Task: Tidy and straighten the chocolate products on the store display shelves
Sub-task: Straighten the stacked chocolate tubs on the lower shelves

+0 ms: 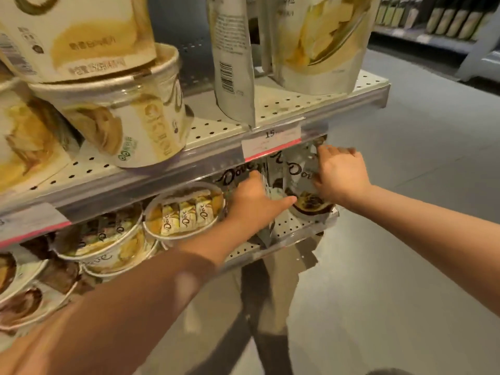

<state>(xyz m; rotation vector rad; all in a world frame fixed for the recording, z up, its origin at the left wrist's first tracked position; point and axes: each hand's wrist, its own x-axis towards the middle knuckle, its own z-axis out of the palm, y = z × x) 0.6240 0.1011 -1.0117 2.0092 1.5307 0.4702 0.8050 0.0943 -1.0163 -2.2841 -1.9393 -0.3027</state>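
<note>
Here, on my far left, I see stacked tubs [100,247] crowding the lower shelf [292,226], one lying tilted with its clear lid facing me and wrapped Dove pieces showing through. Above them, on the upper shelf [270,109], a clear-lidded tub [121,115] leans with a pale box [78,36] resting on top of it.

Moving right, my left hand [254,204] reaches under the upper shelf's front rail. Its fingers wrap the near edge of a standing Dove pouch [238,174], and the thumb points right along the pouch bottoms. A price tag [270,142] hangs on the rail directly above that hand.

Next comes a second Dove pouch [297,169], upright at the right end of the lower shelf, just beside the first. My right hand [338,171] holds it: the fingers curl over its top right corner while the heel of the hand lies against its front. The two hands are near each other but do not touch.

Higher up and to the right, two tall pouches [319,41] stand on the upper shelf, one turned to show its barcode. Beyond the shelf end I see grey floor [405,239] and a distant rack of bottles [454,17].
</note>
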